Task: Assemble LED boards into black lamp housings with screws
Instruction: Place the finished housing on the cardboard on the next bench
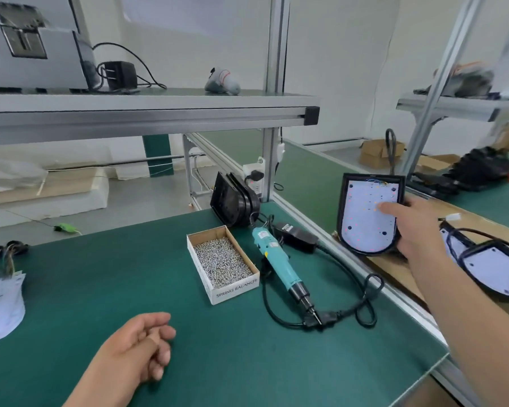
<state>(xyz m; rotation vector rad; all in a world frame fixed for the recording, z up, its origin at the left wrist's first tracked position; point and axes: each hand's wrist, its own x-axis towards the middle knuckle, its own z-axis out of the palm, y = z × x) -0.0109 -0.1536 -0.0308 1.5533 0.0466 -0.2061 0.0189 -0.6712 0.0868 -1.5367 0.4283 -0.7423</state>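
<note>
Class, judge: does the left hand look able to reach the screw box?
Probably yes: the left hand rests empty on the mat, and only bare mat lies between it and the open screw box.

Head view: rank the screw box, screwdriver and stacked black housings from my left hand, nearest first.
1. screw box, just ahead and right of the left hand.
2. screwdriver, right of the box.
3. stacked black housings, at the bench's far edge.
</note>
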